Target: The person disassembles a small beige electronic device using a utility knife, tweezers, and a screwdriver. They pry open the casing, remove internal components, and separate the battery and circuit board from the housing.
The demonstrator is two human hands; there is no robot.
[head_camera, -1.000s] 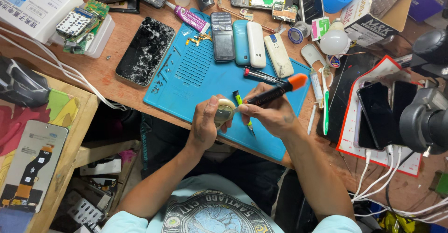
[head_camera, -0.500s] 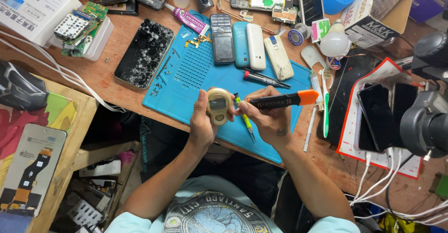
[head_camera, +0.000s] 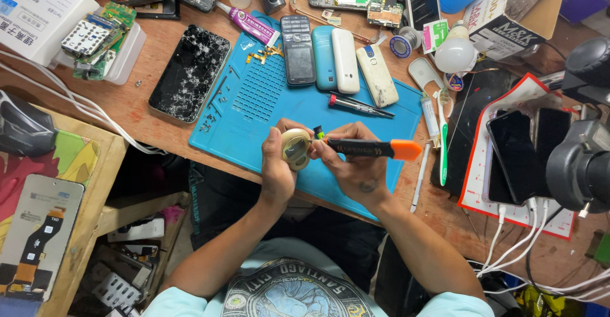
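Two hands are working over one blue mat (head_camera: 267,94). The left hand (head_camera: 277,164) is curling its fingers tight around one small round gold case (head_camera: 296,148), holding it up just above the mat's near edge. The right hand (head_camera: 356,164) is pinching one black tool with an orange end (head_camera: 372,148), lying sideways, its tip touching the case. Four old phones (head_camera: 337,60) are lying side by side at the mat's far edge, leaving bare mat in the middle.

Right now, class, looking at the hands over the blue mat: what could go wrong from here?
1. The left hand holds the small round part in mid-air; the black and orange tool in the right hand could slip and jab the fingers.
2. Tiny loose screws lie near the blue mat edge; a wrist could brush them off.
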